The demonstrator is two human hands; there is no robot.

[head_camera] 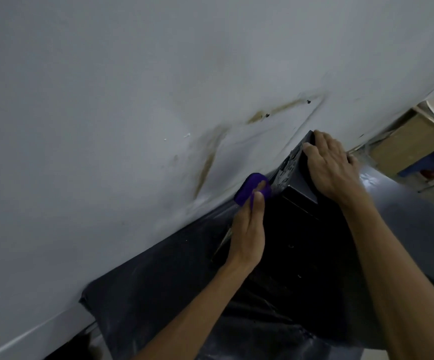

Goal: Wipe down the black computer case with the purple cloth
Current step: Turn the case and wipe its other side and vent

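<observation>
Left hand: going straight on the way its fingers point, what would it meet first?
Probably the grey wall, just beyond the purple cloth the left hand holds; depth is unclear.

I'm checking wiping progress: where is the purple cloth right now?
In the head view, the purple cloth sits near centre, gripped by the left hand against the black computer case's far left edge, beside the white wall.
</observation>
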